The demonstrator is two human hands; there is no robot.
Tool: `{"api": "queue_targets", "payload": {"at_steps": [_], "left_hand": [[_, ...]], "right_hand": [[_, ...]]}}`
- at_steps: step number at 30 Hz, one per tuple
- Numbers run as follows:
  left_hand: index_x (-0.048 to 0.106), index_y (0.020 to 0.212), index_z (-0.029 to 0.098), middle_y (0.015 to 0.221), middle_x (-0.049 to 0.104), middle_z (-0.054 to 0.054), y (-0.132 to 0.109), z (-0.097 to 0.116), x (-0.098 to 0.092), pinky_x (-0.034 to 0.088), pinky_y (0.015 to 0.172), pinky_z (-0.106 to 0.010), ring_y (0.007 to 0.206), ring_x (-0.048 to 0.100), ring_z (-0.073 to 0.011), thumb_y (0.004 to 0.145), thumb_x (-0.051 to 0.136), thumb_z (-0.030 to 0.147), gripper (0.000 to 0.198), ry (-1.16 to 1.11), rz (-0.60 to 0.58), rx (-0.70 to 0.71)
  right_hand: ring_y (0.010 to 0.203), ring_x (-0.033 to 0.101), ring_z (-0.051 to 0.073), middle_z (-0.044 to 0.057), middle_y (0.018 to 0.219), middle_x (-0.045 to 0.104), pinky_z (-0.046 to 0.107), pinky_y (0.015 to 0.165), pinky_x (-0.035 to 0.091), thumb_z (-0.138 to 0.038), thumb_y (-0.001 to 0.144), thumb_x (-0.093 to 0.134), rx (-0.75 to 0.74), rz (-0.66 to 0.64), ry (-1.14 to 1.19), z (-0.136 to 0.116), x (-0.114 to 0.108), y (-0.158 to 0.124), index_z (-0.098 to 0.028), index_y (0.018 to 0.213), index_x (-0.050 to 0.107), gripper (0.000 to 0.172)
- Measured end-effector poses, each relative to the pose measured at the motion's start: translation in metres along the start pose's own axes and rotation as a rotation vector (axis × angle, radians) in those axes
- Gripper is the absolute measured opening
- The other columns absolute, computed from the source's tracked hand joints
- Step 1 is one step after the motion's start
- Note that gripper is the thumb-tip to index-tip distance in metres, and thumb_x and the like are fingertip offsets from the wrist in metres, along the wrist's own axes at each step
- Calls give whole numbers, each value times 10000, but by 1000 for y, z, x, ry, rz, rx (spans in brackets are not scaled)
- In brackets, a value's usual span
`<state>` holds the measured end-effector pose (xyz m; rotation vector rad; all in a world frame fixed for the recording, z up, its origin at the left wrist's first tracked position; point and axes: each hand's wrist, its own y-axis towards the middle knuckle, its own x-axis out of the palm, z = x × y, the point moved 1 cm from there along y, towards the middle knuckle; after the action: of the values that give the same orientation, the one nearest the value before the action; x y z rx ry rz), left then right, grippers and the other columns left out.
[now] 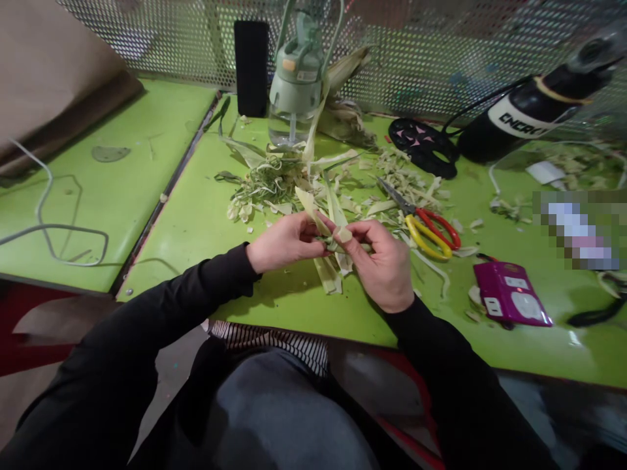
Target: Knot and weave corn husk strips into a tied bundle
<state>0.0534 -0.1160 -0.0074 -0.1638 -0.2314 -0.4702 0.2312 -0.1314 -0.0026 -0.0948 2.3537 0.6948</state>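
Observation:
Several pale green husk strips (327, 275) are pinched between my two hands, above the front part of the green table. My left hand (289, 243) closes its thumb and fingers on them from the left. From the right, my right hand (382, 262) grips the same strips, fingers curled and almost touching the left ones. Some strips point up and others hang down between the hands. Just beyond lies a pile of shredded husk (274, 179). Scissors (426, 228) with red and yellow handles rest right of my right hand, blades toward the pile.
Behind the pile stand a bottle (295, 88) and a black phone (251, 68) against a perforated screen (416, 52). A black dial-like object (424, 145), a dark bottle (519, 117) and a purple power socket (513, 294) are right. Brown paper (59, 72) and bent wire (105, 245) lie left.

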Motion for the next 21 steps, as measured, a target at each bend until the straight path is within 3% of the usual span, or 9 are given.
{"api": "queue_targets", "payload": {"at_steps": [5,8,14,18,21], "left_hand": [[607,927,105,859,702,-25,-2,0,2,540,808,-269,769,660,-103,737,732,72,230,78,38,40],[597,896,115,787,684,-5,-2,1,0,543,730,-248,700,648,-90,759,746,126,203,11,59,87],[582,911,120,800,694,-3,-3,-2,2,558,742,-227,706,664,-76,741,801,210,291,-149,108,183],[579,936,129,819,694,0,-2,-7,7,566,774,-250,716,673,-82,734,817,264,341,-230,100,185],[578,912,121,786,695,-16,-1,-13,10,569,788,-270,720,686,-100,770,788,302,312,-297,98,115]], "right_hand": [[639,645,126,-6,767,709,233,566,480,-396,910,626,45,29,8,2,4,-3,-224,916,620,173],[648,638,128,3,798,703,234,562,485,-431,886,649,109,44,64,3,3,-1,-216,943,607,226],[543,548,97,-33,635,599,207,488,437,-471,887,632,262,-120,323,10,5,4,-193,797,624,292],[727,661,130,-13,805,703,280,700,560,-401,888,654,189,32,529,17,15,1,-236,958,688,183],[800,691,156,4,901,734,329,747,576,-310,894,656,6,127,397,16,14,-1,-261,1017,707,141]]}}
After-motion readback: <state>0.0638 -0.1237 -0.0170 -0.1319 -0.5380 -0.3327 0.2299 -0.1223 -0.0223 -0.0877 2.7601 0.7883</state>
